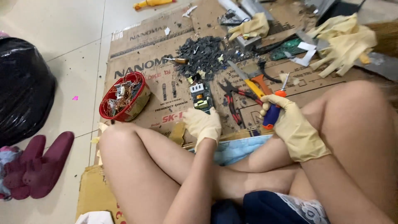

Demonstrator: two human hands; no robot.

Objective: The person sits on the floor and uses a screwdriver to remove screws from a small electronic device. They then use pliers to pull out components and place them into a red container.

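My left hand [202, 124] pins a small circuit board [200, 96] on the cardboard [141, 49] at 12 o'clock, right hand [292, 124] clenches a screwdriver [274, 108], board seemingly partly stripped, scrap already in red bowl [124, 97] at 9.

Bright, even indoor light; soft shadows, slight overall blur.

Pliers [232, 97] and red bowl [124, 96] flank the circuit board [200, 97].
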